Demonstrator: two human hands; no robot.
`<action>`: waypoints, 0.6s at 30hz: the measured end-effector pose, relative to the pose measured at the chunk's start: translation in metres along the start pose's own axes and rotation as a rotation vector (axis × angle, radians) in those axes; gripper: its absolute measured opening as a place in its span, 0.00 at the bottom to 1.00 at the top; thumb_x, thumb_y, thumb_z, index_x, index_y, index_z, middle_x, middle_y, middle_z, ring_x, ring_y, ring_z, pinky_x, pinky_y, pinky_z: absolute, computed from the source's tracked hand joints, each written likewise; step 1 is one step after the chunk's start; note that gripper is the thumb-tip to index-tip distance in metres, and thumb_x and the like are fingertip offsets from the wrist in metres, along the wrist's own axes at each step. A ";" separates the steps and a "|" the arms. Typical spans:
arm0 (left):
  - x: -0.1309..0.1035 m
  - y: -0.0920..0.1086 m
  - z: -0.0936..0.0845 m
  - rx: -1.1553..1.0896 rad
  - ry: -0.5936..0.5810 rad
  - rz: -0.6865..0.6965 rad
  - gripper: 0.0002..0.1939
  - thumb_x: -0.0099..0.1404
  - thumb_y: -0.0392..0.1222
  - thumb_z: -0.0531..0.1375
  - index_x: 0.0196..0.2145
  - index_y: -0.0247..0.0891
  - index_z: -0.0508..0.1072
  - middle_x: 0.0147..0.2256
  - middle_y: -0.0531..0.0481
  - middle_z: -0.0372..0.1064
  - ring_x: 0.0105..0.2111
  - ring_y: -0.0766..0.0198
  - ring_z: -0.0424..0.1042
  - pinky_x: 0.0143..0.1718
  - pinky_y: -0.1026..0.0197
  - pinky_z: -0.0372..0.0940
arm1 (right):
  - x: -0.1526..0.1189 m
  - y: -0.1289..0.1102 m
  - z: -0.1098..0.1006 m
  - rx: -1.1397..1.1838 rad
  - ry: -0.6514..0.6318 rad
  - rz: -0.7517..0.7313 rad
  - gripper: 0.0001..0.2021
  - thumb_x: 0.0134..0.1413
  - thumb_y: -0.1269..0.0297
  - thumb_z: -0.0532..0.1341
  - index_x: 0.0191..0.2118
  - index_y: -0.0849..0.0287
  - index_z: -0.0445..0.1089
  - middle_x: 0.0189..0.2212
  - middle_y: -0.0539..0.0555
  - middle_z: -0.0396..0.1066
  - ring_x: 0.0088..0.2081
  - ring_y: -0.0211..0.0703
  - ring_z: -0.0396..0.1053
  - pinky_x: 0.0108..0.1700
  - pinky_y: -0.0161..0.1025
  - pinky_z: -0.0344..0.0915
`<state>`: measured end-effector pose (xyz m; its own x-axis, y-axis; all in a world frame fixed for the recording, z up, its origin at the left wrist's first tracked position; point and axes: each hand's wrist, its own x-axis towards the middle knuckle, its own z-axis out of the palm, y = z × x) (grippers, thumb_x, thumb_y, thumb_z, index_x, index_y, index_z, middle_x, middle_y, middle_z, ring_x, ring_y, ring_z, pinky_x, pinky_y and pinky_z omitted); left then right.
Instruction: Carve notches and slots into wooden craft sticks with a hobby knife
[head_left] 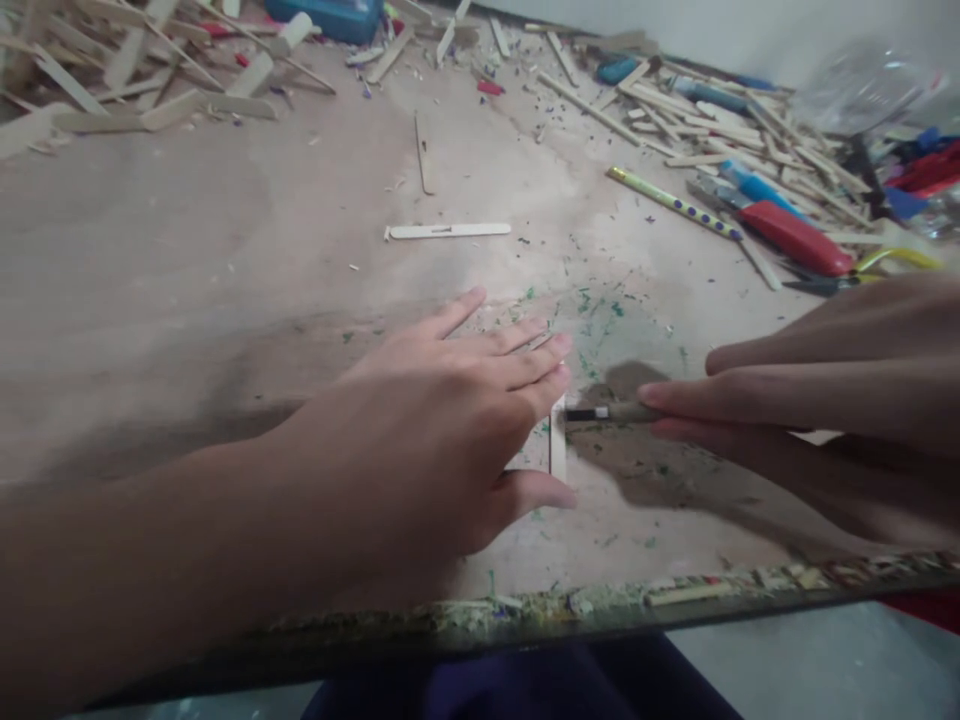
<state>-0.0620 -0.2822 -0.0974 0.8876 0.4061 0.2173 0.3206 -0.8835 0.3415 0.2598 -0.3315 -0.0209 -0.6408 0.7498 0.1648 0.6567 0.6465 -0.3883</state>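
Observation:
My left hand [450, 400] lies flat with its fingers stretched and thumb apart, pressing on a pale wooden craft stick [557, 445]. Much of this stick is hidden under the fingers; its lower part shows between forefinger and thumb. From the right, my right hand [780, 400] pinches a slim knife-like tool [589, 413] with a dark, flat tip. The tip meets the stick's right edge, or sits just beside it; I cannot tell which. Green shavings [600, 310] are scattered around. Farther back, another craft stick [450, 231] with a dark mark lies crosswise.
Loose sticks [720, 130] are heaped at the back right, more sticks [150, 80] at the back left. A spotted pencil [675, 203], a red-handled cutter [795, 238] and yellow-handled pliers [892, 260] lie to the right. Shavings [540, 605] line the table's front edge.

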 end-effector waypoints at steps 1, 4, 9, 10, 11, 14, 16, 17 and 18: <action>0.001 0.000 -0.001 0.006 -0.011 0.003 0.37 0.90 0.65 0.72 0.77 0.29 0.85 0.78 0.30 0.81 0.80 0.31 0.82 0.89 0.24 0.70 | -0.007 0.001 0.004 0.013 -0.030 -0.017 0.14 0.92 0.47 0.69 0.47 0.37 0.88 0.27 0.43 0.75 0.23 0.34 0.69 0.26 0.44 0.62; 0.003 0.000 -0.003 0.015 -0.039 -0.010 0.37 0.92 0.65 0.69 0.79 0.31 0.83 0.79 0.32 0.80 0.82 0.34 0.80 0.91 0.27 0.66 | -0.037 0.010 0.014 0.006 0.025 0.075 0.17 0.88 0.35 0.70 0.57 0.40 0.89 0.38 0.50 0.83 0.34 0.40 0.81 0.35 0.44 0.73; -0.003 -0.001 0.001 0.005 -0.012 -0.028 0.34 0.94 0.65 0.63 0.78 0.36 0.84 0.79 0.36 0.80 0.83 0.38 0.78 0.92 0.29 0.66 | -0.062 0.029 0.022 0.023 -0.005 0.091 0.22 0.89 0.34 0.69 0.63 0.44 0.87 0.43 0.53 0.85 0.40 0.43 0.85 0.38 0.43 0.75; -0.005 -0.002 0.003 -0.001 0.009 -0.030 0.34 0.95 0.65 0.62 0.79 0.36 0.84 0.79 0.36 0.81 0.83 0.38 0.79 0.92 0.29 0.66 | -0.060 0.031 0.023 0.026 -0.013 0.088 0.21 0.89 0.35 0.69 0.64 0.45 0.87 0.42 0.53 0.85 0.40 0.43 0.85 0.38 0.42 0.75; -0.007 -0.003 0.005 -0.009 0.030 -0.029 0.34 0.95 0.66 0.62 0.79 0.37 0.83 0.80 0.36 0.81 0.83 0.38 0.79 0.92 0.29 0.66 | -0.055 0.033 0.025 0.030 -0.023 0.077 0.20 0.90 0.37 0.69 0.64 0.46 0.86 0.42 0.53 0.85 0.39 0.42 0.84 0.37 0.42 0.74; -0.013 -0.007 0.011 -0.027 0.059 -0.021 0.36 0.94 0.68 0.61 0.81 0.39 0.82 0.81 0.38 0.80 0.84 0.38 0.78 0.93 0.29 0.64 | -0.037 0.034 0.027 0.043 -0.057 0.005 0.11 0.93 0.50 0.68 0.65 0.47 0.84 0.38 0.49 0.84 0.33 0.38 0.81 0.36 0.40 0.71; -0.015 -0.008 0.013 -0.024 0.059 -0.015 0.36 0.95 0.68 0.59 0.81 0.40 0.82 0.81 0.38 0.80 0.84 0.39 0.78 0.93 0.29 0.64 | -0.027 0.030 0.026 0.041 -0.082 -0.060 0.07 0.96 0.59 0.65 0.65 0.47 0.82 0.34 0.45 0.81 0.29 0.34 0.76 0.33 0.38 0.67; -0.015 -0.008 0.013 -0.017 0.063 -0.015 0.36 0.95 0.68 0.58 0.81 0.41 0.81 0.80 0.39 0.80 0.84 0.40 0.78 0.93 0.30 0.64 | -0.024 0.027 0.024 0.031 -0.091 -0.079 0.07 0.96 0.62 0.64 0.64 0.47 0.81 0.32 0.43 0.78 0.27 0.33 0.72 0.31 0.39 0.64; -0.015 -0.008 0.013 -0.009 0.064 -0.015 0.35 0.96 0.68 0.57 0.81 0.41 0.81 0.80 0.39 0.80 0.84 0.42 0.77 0.94 0.31 0.63 | -0.022 0.023 0.021 0.009 -0.106 -0.091 0.08 0.97 0.63 0.62 0.64 0.47 0.80 0.30 0.42 0.75 0.25 0.34 0.68 0.30 0.40 0.62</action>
<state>-0.0733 -0.2841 -0.1148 0.8598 0.4334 0.2699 0.3302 -0.8752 0.3535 0.2806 -0.3361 -0.0523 -0.7365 0.6685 0.1029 0.5903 0.7096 -0.3847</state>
